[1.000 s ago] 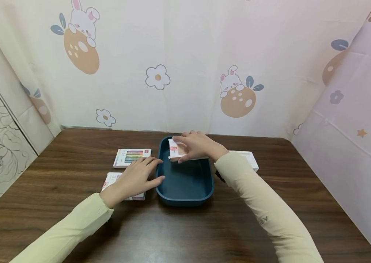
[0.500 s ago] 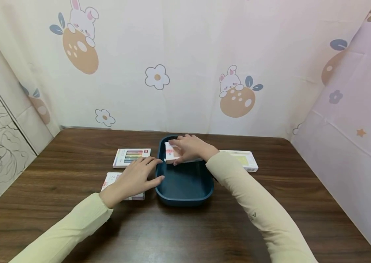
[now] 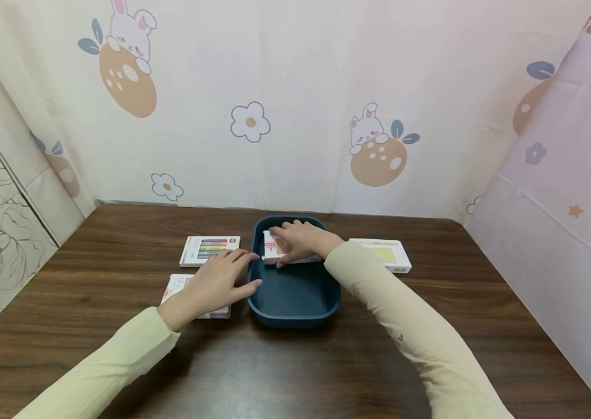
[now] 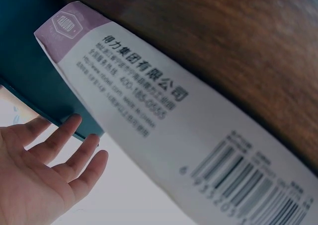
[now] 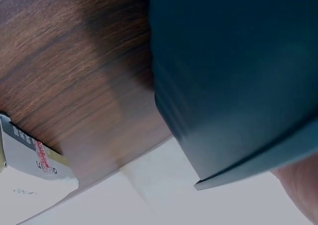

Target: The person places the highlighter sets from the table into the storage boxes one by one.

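Note:
In the head view my right hand (image 3: 303, 240) grips a small white-and-pink carton (image 3: 270, 251) from above, thumb at its near side. The carton lies across the far half of a dark blue tray (image 3: 295, 319), inside the rim, partly covered by the hand. My left hand (image 3: 216, 285) reaches to the tray's left rim with fingers spread and relaxed, fingertips right at the edge. Under that hand and wrist lies another white carton (image 3: 215, 314), half hidden; its barcoded side (image 4: 149, 101) fills much of the left wrist view.
A flat white box with a window of coloured sticks (image 3: 210, 251) lies left of the tray on the brown wooden table (image 3: 285, 372). At the tray's right is a white box with a yellow-green panel (image 3: 386, 255). A patterned curtain (image 3: 295, 87) hangs behind the table.
My right hand has carried the carton slightly left, then lowered it into the far part of the tray. The left hand has stayed at the rim.

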The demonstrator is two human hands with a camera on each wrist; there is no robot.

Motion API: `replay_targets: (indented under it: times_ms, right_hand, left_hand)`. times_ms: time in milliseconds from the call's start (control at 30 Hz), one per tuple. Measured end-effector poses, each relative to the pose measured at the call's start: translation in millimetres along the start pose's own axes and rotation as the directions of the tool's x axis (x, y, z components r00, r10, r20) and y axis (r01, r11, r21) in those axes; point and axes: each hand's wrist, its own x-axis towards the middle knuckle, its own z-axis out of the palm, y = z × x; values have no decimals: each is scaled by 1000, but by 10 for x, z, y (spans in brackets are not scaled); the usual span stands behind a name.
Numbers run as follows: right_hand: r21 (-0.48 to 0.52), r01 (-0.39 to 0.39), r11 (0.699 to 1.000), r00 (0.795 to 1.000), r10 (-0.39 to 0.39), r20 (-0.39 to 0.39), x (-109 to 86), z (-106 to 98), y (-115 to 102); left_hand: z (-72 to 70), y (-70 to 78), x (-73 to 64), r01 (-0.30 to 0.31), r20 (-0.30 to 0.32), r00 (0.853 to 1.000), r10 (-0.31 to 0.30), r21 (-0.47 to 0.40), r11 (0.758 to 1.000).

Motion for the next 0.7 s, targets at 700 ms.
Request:
replay_targets:
  times_ms: [700]
  right_hand:
    - [-63, -43, 997, 994, 49, 94, 104, 51, -47]
  left_hand:
    - [-12, 3, -12, -13, -8, 1000, 13, 0, 1000]
